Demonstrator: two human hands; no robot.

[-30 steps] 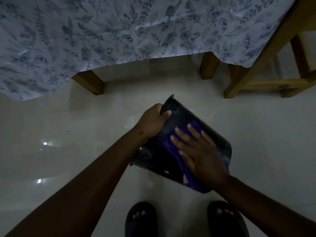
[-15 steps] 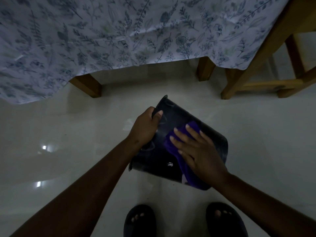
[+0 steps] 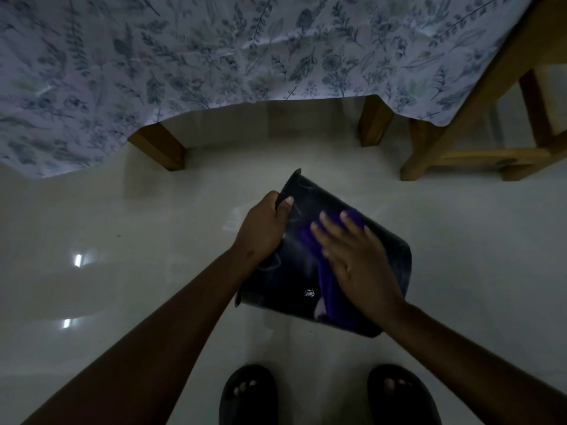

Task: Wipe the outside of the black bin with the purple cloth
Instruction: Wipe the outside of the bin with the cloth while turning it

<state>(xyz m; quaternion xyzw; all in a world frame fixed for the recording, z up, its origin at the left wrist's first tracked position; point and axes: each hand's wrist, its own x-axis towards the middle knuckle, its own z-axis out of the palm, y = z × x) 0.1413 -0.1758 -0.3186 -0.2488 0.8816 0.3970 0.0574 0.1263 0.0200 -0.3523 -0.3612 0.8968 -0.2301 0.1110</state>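
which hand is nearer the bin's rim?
Left. The left hand grips the rim of the black bin at its upper left edge; the right hand lies flat on the purple cloth on the bin's side wall.

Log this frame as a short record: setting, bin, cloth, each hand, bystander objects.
setting: glossy pale tiled floor, dim light
bin: black plastic bin, tipped on its side
cloth: purple cloth spread on the bin's outer wall
left hand: grips the bin's rim
right hand: flat, fingers spread, pressing the cloth
bystanders: floral tablecloth, wooden table legs, black slippers
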